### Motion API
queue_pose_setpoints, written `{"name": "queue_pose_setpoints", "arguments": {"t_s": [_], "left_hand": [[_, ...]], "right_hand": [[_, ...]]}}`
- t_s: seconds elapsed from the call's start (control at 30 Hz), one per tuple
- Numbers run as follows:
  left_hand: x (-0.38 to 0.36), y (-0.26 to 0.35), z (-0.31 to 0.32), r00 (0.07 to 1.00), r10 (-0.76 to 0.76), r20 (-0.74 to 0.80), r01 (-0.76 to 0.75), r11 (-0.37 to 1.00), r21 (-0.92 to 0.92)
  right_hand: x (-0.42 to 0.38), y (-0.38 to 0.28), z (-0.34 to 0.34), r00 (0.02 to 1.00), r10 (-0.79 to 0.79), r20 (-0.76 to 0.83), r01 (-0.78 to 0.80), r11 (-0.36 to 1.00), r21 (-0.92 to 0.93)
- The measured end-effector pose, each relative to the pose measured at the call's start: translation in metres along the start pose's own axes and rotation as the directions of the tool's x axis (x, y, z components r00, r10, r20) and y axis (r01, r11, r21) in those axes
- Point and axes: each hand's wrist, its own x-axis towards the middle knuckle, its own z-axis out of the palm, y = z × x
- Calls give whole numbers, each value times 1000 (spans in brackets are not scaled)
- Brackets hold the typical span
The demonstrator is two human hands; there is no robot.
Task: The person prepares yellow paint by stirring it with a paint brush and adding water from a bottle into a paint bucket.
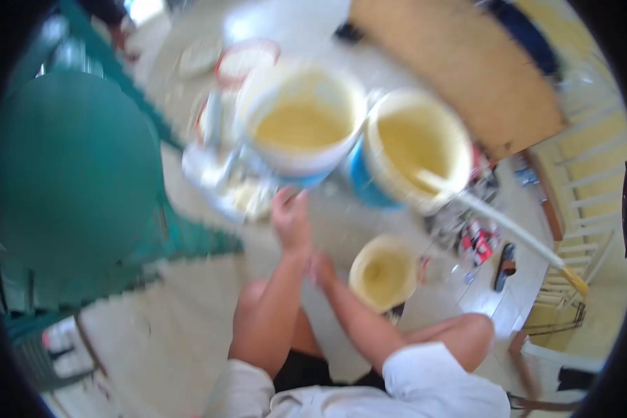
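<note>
The picture is motion-blurred. My left hand [290,216] reaches forward, with its fingers just below a large white bucket [299,122] of yellow paint. Whether it touches or grips anything I cannot tell. My right hand [320,268] lies low beside my left wrist, just left of a small bucket [383,275] of yellow paint. Its fingers are too blurred to read. A blue and white bucket [414,146] with yellow paint stands to the right. A long pale stick [508,230] leans out of it.
A round green table [63,167] fills the left. A brown board [460,63] lies at the back right. Lids and plates [247,59] sit behind the buckets. Small clutter [477,240] and a dark sandal [506,265] lie on the floor at right. My bare knees are below.
</note>
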Motion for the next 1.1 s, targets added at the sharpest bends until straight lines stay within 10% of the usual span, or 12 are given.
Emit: {"name": "queue_pose_setpoints", "arguments": {"t_s": [0.13, 0.4, 0.6, 0.83, 0.97, 1.1], "left_hand": [[52, 54, 27, 937, -342, 78, 341, 837, -429], [122, 35, 29, 792, -516, 326, 606, 727, -322], [125, 39, 40, 828, -528, 188, 559, 756, -340], [228, -6, 37, 846, -270, 459, 500, 700, -509], [127, 140, 57, 935, -352, -29, 300, 835, -462], [100, 198, 68, 991, -127, -32, 104, 908, -405]], "right_hand": [[-77, -71, 11, 990, -30, -136, 17, 995, -99], [-142, -136, -25, 958, -232, -169, 226, 973, -52], [-182, -142, -32, 941, -267, -207, 250, 963, -101], [-197, -136, -34, 897, -357, -260, 351, 934, -73], [-210, -139, -24, 922, -308, -235, 302, 951, -59], [-214, -144, -18, 902, -387, -190, 385, 922, -52]]}}
